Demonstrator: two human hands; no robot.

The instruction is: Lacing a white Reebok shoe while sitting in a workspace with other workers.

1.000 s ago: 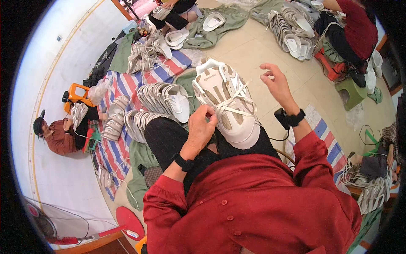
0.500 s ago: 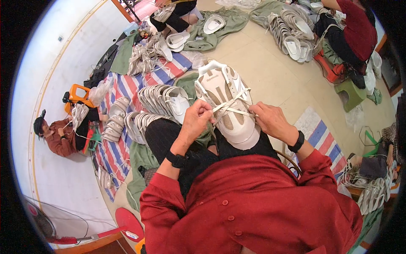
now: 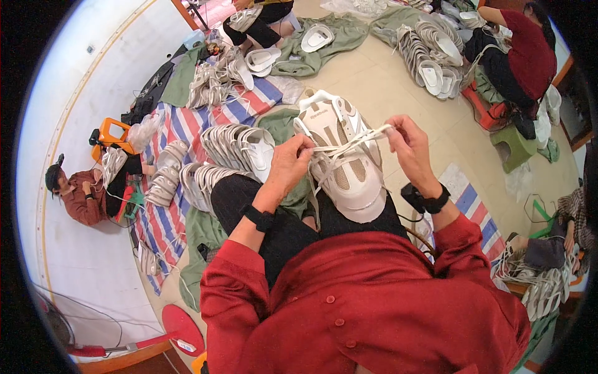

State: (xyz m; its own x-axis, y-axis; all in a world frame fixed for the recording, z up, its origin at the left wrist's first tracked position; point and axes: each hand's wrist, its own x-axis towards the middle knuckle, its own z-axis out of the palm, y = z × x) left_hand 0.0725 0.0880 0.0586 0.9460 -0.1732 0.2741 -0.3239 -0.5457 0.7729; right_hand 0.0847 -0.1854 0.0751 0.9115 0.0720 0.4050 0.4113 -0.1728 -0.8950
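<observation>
- Drawn up and rightward since the earlier frame, the right hand (image 3: 409, 148) now stands off the shoe's side, so the laces (image 3: 349, 149) stretch almost straight.
- Near the centre, a pale beige shoe (image 3: 358, 198) rests on black trousers (image 3: 249, 210), toe toward the wearer; the lap seemingly steadies it, freeing both hands.
- At the shoe's left edge, the left hand (image 3: 289, 164) has thumb and forefinger closed on laces, probably anchoring that side.
- On the right, the other thumb and forefinger pinch lace ends, remaining fingers loosely curled.
- Left of centre, nested shoe uppers (image 3: 235, 148) lie beside the knee, likely to save room; a striped sheet (image 3: 163, 240) probably keeps dirt off.
- At upper right, a co-worker (image 3: 526, 59) sits beside another nested stack (image 3: 430, 53).
</observation>
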